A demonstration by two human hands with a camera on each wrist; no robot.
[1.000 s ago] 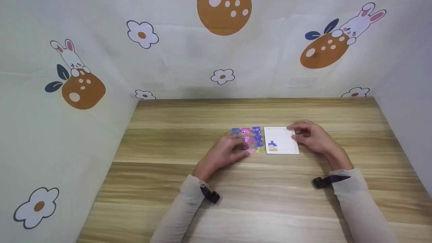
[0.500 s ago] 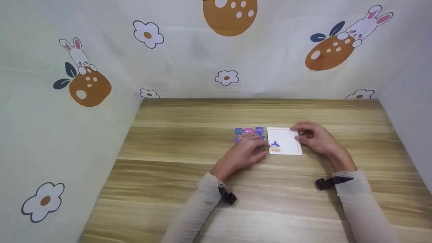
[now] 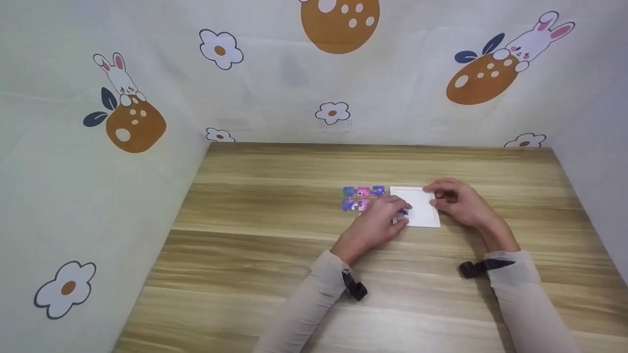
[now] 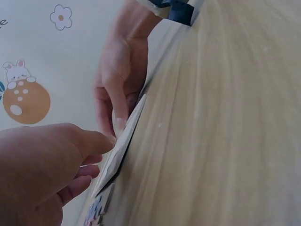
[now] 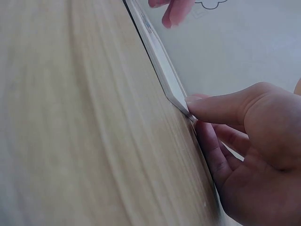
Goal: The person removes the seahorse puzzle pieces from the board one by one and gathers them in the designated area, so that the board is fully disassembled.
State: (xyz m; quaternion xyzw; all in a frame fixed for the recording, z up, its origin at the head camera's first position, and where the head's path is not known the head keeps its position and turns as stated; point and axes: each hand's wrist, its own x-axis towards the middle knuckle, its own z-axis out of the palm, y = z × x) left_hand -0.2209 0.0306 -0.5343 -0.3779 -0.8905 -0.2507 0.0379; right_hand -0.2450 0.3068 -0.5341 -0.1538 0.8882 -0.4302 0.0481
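A white square puzzle tray [image 3: 424, 211] lies flat on the table. My right hand [image 3: 460, 201] grips its right edge; the right wrist view shows the thumb [image 5: 211, 107] on the rim and fingers against the side. My left hand [image 3: 377, 220] hovers over the tray's left side, thumb and fingers bent around a blue-topped puzzle piece [image 3: 404, 212] lying at the tray's lower left. Whether the left fingertips pinch anything is hidden. Loose puzzle pieces [image 3: 362, 192], blue and pink, lie left of the tray, partly covered by the left hand.
The wood-grain table [image 3: 274, 196] extends around the tray and pieces. A pale cloth wall [image 3: 274, 88] with rabbits and flowers stands behind, with side walls left and right. Black wrist cameras [image 3: 358, 289] sit on both sleeves.
My left hand has moved right, from above the loose pieces to over the tray, uncovering some pieces. The right hand keeps its grip on the tray's edge. The head view has shifted slightly.
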